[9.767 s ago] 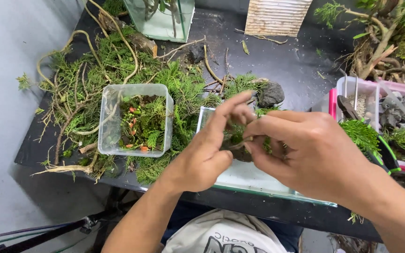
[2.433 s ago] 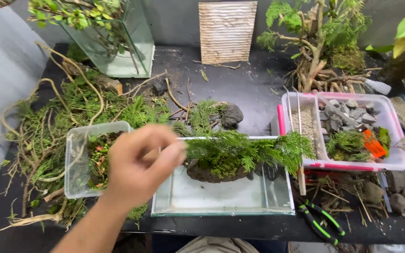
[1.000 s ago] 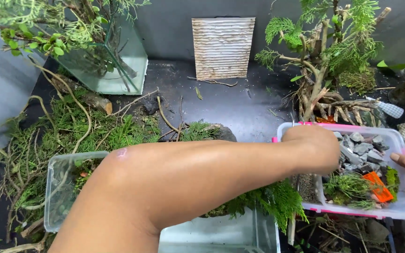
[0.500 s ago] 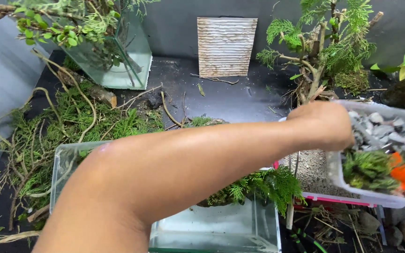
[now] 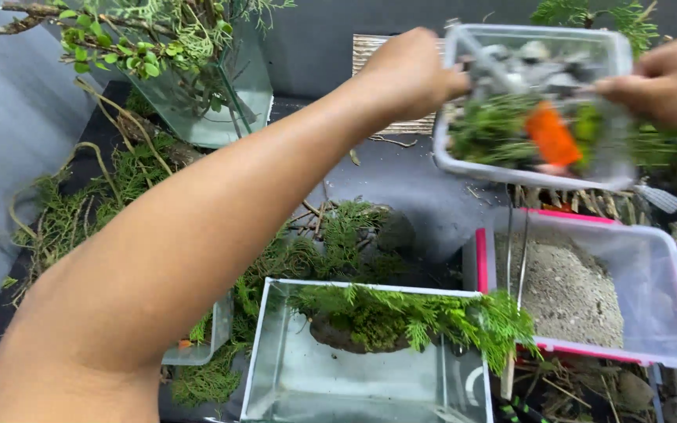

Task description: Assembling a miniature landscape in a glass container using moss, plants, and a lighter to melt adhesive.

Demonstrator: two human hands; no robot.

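Head view: both hands grip one clear plastic tub (image 5: pixel 464 160) lifted above the table, left hand (image 5: pixel 409 74) closed on its left wall, right hand (image 5: pixel 664 78) on its right rim. Blurred inside it: grey stones, green moss, one orange piece. Below the grip sits one pink-rimmed tub of sand (image 5: pixel 589 294); lower left, one glass tank (image 5: pixel 276 376) holding ferny greenery, partly cut off.

Hidden, cropped and blurred regions at the bench.
Lifted clear container (image 5: pixel 538 102) motion-blurred, contents indistinct; right hand (image 5: pixel 660 78) cut by the right edge; left forearm (image 5: pixel 197 243) hides most of the small tub (image 5: pixel 201 345); glass tank (image 5: pixel 362 376) cropped at the bottom edge.
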